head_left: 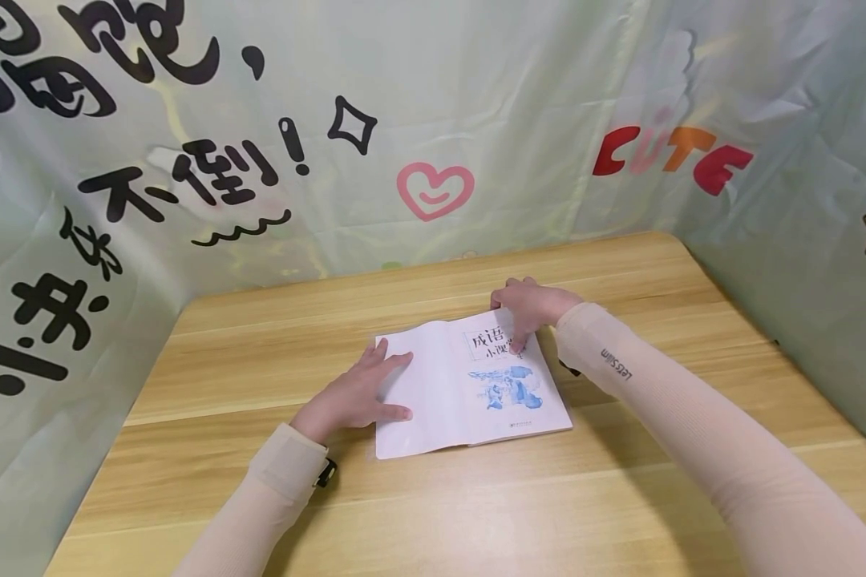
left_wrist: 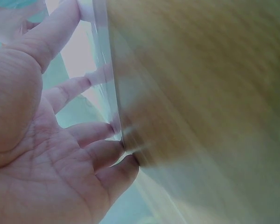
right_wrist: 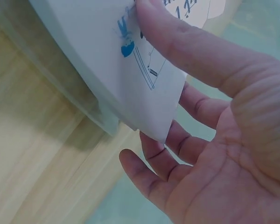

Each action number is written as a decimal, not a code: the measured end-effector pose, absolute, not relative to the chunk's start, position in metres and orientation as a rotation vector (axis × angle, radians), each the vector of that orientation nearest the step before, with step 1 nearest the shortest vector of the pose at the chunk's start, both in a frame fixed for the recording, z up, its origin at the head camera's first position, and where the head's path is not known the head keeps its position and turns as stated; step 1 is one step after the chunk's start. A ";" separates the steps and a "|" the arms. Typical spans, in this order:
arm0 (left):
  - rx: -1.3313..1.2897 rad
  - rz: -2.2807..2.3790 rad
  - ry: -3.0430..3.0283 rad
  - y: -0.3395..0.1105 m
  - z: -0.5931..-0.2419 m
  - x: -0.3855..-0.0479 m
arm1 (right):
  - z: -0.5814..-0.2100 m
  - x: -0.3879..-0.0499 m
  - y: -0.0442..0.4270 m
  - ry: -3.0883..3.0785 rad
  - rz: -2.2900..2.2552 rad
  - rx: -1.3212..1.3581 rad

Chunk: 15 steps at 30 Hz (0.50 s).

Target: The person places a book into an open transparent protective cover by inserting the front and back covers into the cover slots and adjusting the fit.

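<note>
Book: a book point(head_left: 440, 393) lies spread at the centre of the head frame, a plain white page on its left half and a title page on its right half.
Title page: dark characters point(head_left: 487, 340) run across its upper part (some hidden under the right thumb), with a blue drawing point(head_left: 508, 388) below them.
Left hand: the left hand point(head_left: 364, 389) rests at the book's left edge, left of the frame's centre, thumb and forefinger reaching over the white page.
Left fingers: spread and loosely bent, gripping nothing; in the left wrist view their tips meet a clear plastic edge point(left_wrist: 101, 28).
Right hand: the right hand point(head_left: 534, 307) is at the book's upper right corner, right of the frame's centre.
Right fingers: gripping the page corner, the thumb on the printed face and the other fingers curled behind it; how many leaves they hold I cannot tell.
Sleeves: pale sleeves cover both forearms, the right sleeve point(head_left: 664, 417) bearing small dark lettering.
Bench: the wood-grain bench point(head_left: 260, 385) fills the lower middle of the frame.
Backdrop: a pale printed curtain point(head_left: 520, 80) spans the top, with a pink heart point(head_left: 402, 192) at upper centre.
</note>
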<state>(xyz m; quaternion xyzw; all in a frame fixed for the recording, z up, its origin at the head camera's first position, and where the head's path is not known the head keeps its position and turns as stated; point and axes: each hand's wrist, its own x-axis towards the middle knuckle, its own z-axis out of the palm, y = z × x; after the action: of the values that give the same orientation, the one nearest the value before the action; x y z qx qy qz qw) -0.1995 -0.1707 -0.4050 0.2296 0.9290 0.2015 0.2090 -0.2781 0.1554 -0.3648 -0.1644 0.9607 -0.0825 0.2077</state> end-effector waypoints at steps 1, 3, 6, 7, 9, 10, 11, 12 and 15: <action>0.638 0.562 2.584 -0.171 -0.405 -0.199 | -0.365 -0.278 0.156 2.675 -0.236 -0.455; 0.639 0.564 2.584 -0.171 -0.405 -0.199 | -0.365 -0.277 0.157 2.674 -0.244 -0.453; 0.642 0.568 2.583 -0.171 -0.405 -0.199 | -0.365 -0.277 0.159 2.659 -0.296 -0.441; 0.643 0.569 2.582 -0.171 -0.405 -0.199 | -0.366 -0.277 0.160 2.652 -0.320 -0.434; 0.647 0.570 2.580 -0.171 -0.404 -0.199 | -0.367 -0.277 0.162 2.636 -0.375 -0.425; 0.650 0.574 2.579 -0.170 -0.403 -0.198 | -0.367 -0.277 0.163 2.627 -0.405 -0.417; 0.654 0.577 2.579 -0.170 -0.403 -0.198 | -0.367 -0.277 0.164 2.618 -0.428 -0.413; 0.655 0.578 2.576 -0.170 -0.403 -0.198 | -0.368 -0.277 0.166 2.614 -0.443 -0.409; 0.659 0.588 2.573 -0.170 -0.403 -0.198 | -0.371 -0.278 0.171 2.612 -0.469 -0.400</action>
<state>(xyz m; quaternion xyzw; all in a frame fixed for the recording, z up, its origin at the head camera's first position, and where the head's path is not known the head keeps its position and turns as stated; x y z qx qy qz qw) -0.1977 -0.1703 -0.4029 0.2368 0.9250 0.2114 0.2089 -0.2777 0.1705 -0.3707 -0.1452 0.9479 -0.1701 0.2268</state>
